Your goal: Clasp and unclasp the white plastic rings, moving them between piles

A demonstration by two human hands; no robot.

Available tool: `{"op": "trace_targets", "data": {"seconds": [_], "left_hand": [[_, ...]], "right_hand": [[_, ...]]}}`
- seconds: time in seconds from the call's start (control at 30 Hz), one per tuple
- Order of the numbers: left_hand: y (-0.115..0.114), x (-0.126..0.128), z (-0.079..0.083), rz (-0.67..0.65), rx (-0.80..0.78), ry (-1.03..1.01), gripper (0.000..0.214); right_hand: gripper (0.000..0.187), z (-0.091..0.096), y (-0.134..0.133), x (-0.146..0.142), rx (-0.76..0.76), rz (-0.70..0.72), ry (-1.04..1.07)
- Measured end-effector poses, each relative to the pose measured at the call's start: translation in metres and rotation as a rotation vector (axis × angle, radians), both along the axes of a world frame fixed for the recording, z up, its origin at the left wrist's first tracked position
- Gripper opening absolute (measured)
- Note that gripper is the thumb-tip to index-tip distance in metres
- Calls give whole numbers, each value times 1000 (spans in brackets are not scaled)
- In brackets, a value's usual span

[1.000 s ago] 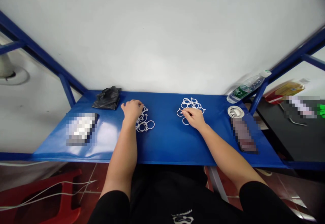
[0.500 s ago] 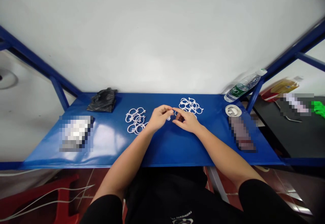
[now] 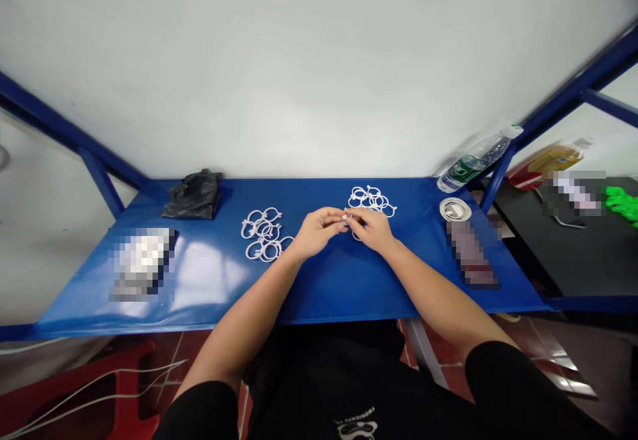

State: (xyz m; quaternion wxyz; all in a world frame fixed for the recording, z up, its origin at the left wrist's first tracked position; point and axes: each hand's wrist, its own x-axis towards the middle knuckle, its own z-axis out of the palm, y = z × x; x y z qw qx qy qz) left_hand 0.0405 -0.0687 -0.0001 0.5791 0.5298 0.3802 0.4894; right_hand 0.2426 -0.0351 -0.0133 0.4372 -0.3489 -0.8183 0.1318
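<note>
My left hand (image 3: 319,231) and my right hand (image 3: 373,228) meet fingertip to fingertip above the middle of the table. Both are closed in a pinch on a small white plastic ring (image 3: 345,218), mostly hidden by the fingers. Just beyond my right hand lies a loose pile of white plastic rings (image 3: 371,199) with little tabs; the hand covers part of it. To the left of my left hand, a second group of white rings (image 3: 262,232) is spread on the table, several overlapping.
The blue tabletop (image 3: 319,294) meets a pale wall (image 3: 309,81). At the left lie a black plastic bag (image 3: 193,194) and a blurred-out item (image 3: 142,264). On the right are a water bottle (image 3: 478,161), a coiled white cable (image 3: 455,209) and a blurred dark item (image 3: 471,254).
My hands have come together: the fingertips, slightly apart before, now meet around the small white piece. The whole view has shifted a little.
</note>
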Motion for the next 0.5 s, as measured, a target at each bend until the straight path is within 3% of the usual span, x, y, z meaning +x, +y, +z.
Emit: {"op": "trace_targets", "data": {"seconds": [0.23, 0.5], "left_hand": [[-2, 1, -1, 120, 99, 199, 29], [1, -1, -6, 111, 189, 269, 27]], "right_hand": [[22, 2, 0, 0, -30, 33, -47], [24, 1, -2, -1, -191, 81, 51]]}}
